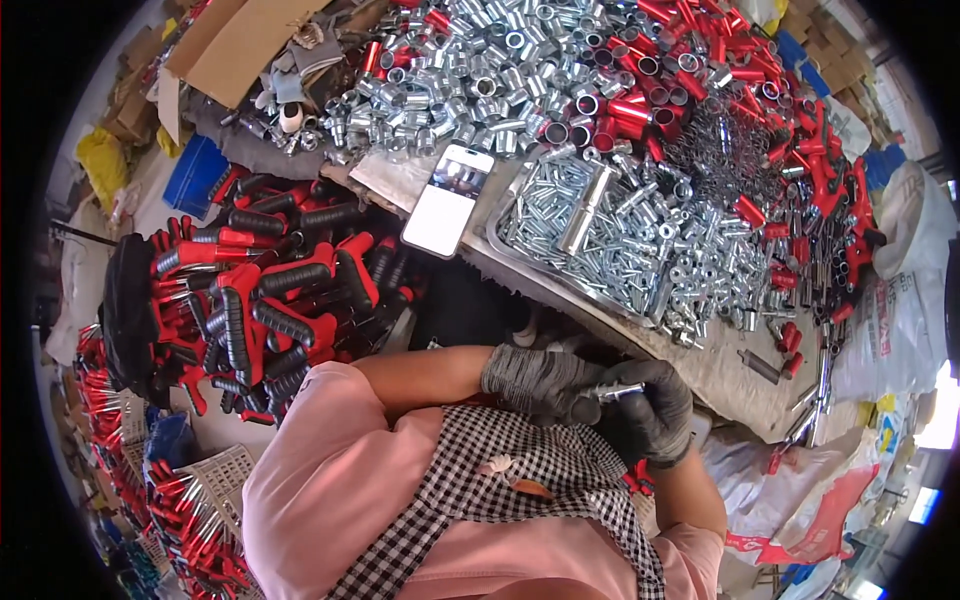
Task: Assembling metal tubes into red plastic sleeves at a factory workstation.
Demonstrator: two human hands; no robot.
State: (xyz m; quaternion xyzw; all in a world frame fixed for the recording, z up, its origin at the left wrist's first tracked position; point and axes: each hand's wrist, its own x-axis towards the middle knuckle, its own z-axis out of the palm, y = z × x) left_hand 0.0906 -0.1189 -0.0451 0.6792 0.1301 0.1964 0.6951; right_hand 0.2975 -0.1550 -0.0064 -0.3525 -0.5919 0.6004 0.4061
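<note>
Close to my apron, both gloved hands meet in front of my body. My left hand (545, 384), in a grey knit glove, has its fingers closed at the left end of a small shiny metal cylindrical part (622, 390). Around the other end of that part, my right hand (657, 412) is closed, its glove darker over the fingers. Part of the piece is hidden by the gloves. Beyond my hands, a metal tray (497, 238) full of small screws and pins stands on the bench, with a larger silver tube (588, 208) lying across it.
Silver sleeves (480, 85) pile up at the back, with red tubes (630, 118) and springs (725, 150) farther right. A phone (448, 202) lies at the bench edge. On the left are heaped red-and-black handled tools (280, 300); a cardboard box (235, 45) stands behind.
</note>
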